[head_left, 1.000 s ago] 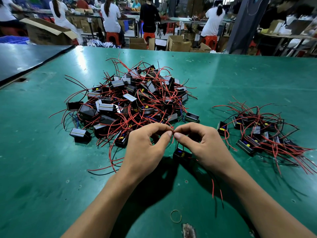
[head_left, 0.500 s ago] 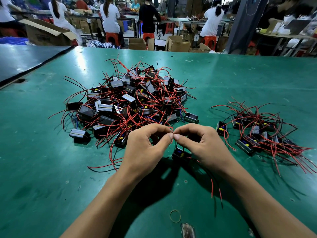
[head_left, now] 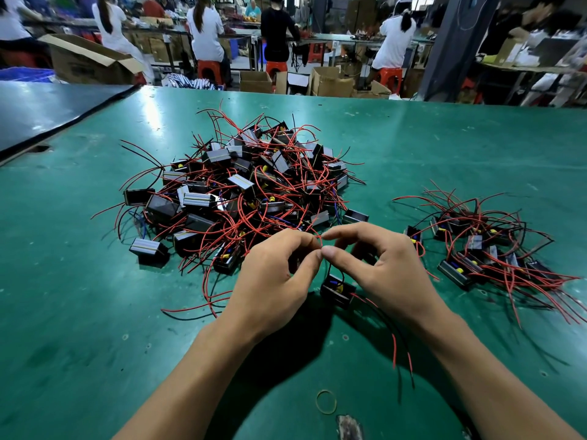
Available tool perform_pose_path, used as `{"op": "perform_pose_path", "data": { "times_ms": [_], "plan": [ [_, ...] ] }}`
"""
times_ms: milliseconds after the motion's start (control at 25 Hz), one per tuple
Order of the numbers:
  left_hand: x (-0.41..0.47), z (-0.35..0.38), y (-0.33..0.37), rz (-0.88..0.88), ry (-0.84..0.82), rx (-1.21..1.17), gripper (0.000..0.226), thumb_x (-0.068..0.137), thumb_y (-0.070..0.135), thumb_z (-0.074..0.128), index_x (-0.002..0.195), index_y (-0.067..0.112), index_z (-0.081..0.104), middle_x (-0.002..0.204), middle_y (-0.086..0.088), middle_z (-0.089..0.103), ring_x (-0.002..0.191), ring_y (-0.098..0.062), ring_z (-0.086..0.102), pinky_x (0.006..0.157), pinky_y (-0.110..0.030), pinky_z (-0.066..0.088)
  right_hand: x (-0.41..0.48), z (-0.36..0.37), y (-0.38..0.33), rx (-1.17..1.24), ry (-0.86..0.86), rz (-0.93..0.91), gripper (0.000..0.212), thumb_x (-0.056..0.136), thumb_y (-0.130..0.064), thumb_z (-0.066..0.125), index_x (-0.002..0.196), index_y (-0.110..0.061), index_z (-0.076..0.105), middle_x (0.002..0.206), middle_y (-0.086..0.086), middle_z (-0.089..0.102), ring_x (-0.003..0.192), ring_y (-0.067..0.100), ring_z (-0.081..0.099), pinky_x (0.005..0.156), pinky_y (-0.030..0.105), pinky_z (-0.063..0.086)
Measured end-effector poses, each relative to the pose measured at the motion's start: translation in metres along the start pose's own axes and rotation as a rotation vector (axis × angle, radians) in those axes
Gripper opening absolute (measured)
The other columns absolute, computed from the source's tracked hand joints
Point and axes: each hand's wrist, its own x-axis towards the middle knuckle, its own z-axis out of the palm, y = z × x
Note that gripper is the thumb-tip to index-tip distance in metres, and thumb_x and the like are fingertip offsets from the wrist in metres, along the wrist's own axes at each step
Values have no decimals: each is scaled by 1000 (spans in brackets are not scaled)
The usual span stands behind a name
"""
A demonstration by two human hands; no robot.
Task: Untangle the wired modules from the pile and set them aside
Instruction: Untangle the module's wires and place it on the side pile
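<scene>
Two grips, left hand (head_left: 273, 281) and right hand (head_left: 389, 271), on one red wire (head_left: 320, 239)

The bench (head_left: 95, 312) wears a green, rubbery-looking mat, smooth and half-glossy, with pale glare at the far left and dull scuffs and specks nearer. A worn patch (head_left: 349, 427) at its near edge looks rough and grey. The modules in the pile (head_left: 241, 192) have black plastic housings, mostly matt; several show a bright, metallic-looking face. The wires (head_left: 394, 347) carry smooth red or black plastic insulation with a slight sheen. The rubber band (head_left: 317, 403) is matt tan. Far off, the cardboard box (head_left: 85, 61) is matt brown. The black sheet (head_left: 47, 109) on the left is glossy.
</scene>
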Motion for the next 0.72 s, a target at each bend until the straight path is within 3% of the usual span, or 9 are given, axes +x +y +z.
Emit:
{"op": "perform_pose_path", "data": {
  "times_ms": [160, 320, 520, 720],
  "plan": [
    [0, -1, -3, 108, -26, 130, 13, 93, 24, 60, 97, 13, 67, 87, 12, 60, 79, -11, 57, 72, -35, 50, 0, 1, -3, -115, 21, -59, 6, 86, -19, 79, 84, -21, 74, 73, -15, 66, 61, 3, 56, 61, 11, 40],
    [0, 1, -4, 144, -18, 187, 14, 92, 26, 58, 96, 16, 66, 85, 16, 54, 77, -8, 52, 71, -36, 49, 0, 2, -3, 38, -35, 129, 11, 90, -20, 73, 79, -19, 72, 64, -4, 63, 57, 2, 49, 56, 18, 40],
    [1, 3, -5, 96, 63, 93, 13, 87, 23, 67, 95, 15, 73, 85, 14, 64, 78, -7, 58, 74, -34, 51, 3, 7, -5, 159, -55, 219, 15, 95, -20, 66, 81, -15, 69, 58, -16, 54, 53, -1, 41, 54, 13, 34],
    [1, 2, -3, 39, 105, 9, 8, 85, 15, 76, 93, 15, 78, 83, 10, 71, 76, -3, 62, 73, -28, 51, 3, 8, -4, 226, -48, 230, 15, 96, -18, 66, 81, -14, 70, 54, -18, 53, 50, -3, 41, 52, 9, 33]
  ]
}}
